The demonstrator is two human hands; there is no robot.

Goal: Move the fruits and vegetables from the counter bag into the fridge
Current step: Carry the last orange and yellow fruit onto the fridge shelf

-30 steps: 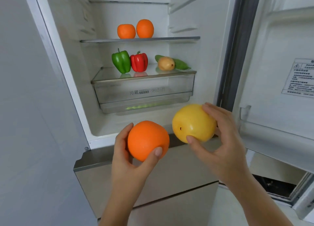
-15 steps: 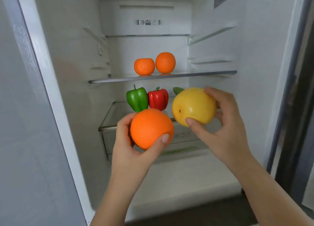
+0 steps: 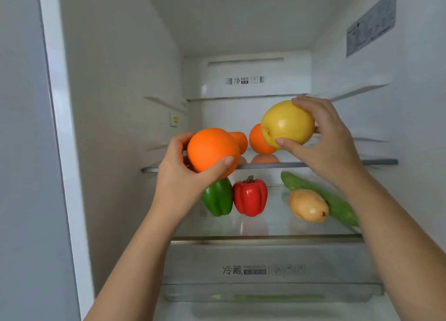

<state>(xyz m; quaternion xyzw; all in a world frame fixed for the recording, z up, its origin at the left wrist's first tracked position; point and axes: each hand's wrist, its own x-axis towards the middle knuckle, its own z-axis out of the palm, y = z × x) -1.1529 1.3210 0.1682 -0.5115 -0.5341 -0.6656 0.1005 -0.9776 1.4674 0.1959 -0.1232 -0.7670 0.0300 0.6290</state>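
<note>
We have lifted both fruits up into the fridge (image 3: 120, 103) to the top shelf (image 3: 376, 162), our left grip (image 3: 183, 176) curled round the orange (image 3: 210, 149) and our right grip (image 3: 323, 142) curled round the yellow fruit (image 3: 287, 122), so both can soon sit by the small oranges (image 3: 257, 142) there.

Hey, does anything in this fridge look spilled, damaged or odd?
Nothing stands out. The left hand holds an orange, the right hand a yellow fruit; the green pepper and red pepper stand upright on the lower shelf, nothing spilled or damaged.
</note>
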